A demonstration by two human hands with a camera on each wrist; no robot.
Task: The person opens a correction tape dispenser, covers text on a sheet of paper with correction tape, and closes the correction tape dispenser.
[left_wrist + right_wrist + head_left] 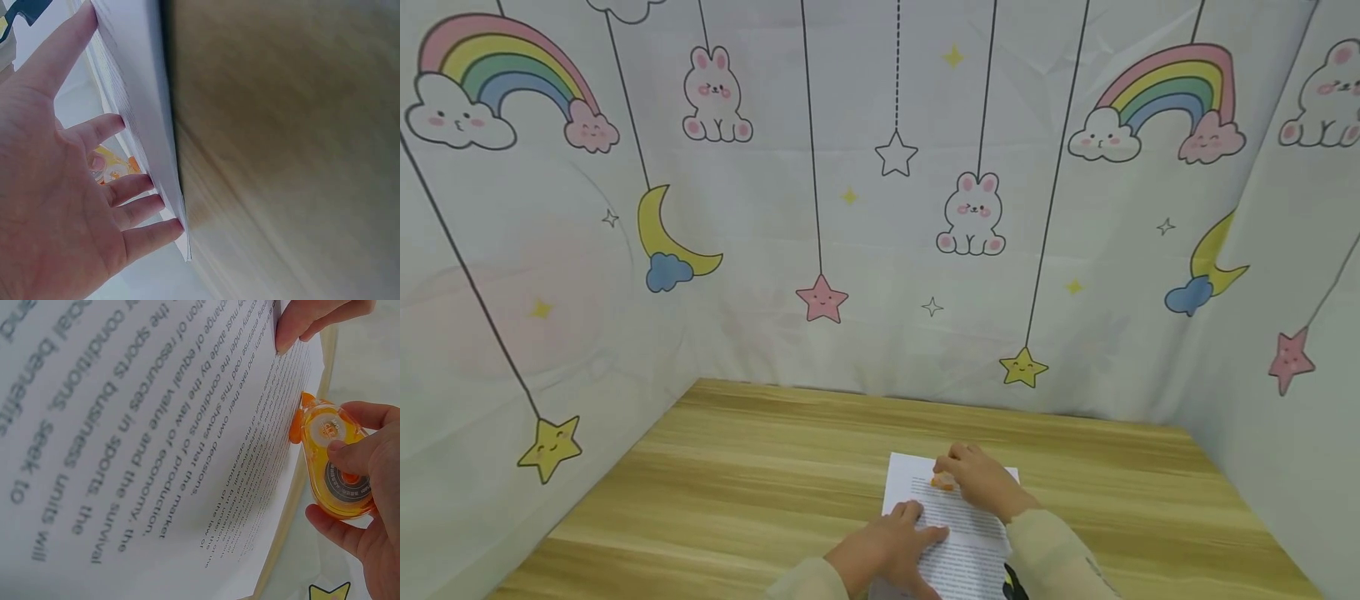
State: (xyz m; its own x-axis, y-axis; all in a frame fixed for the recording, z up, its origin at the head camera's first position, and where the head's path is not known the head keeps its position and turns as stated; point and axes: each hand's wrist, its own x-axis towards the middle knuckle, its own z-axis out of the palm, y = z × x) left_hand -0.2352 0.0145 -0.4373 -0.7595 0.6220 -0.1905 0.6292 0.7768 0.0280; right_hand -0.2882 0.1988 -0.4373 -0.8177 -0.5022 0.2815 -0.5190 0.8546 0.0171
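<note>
A white sheet of printed paper point(968, 521) lies on the wooden table. On its left part rests my left hand point(887, 546), fingers spread; in the left wrist view its fingertips point(172, 230) touch the sheet near its edge. My right hand point(988, 483) holds an orange, see-through correction tape dispenser point(342, 482) between thumb and fingers. The dispenser's orange tip point(296, 425) is at the paper, near the top lines of text. From the head view, the right hand partly covers the dispenser and the paper's upper right.
A dark item with some yellow point(1013, 582) shows beside the right forearm at the paper's lower right; its kind is unclear. Wood-grain tabletop point(760, 467) extends around the paper. White cloth walls point(880, 350) with printed stars, rabbits and rainbows stand behind and at both sides.
</note>
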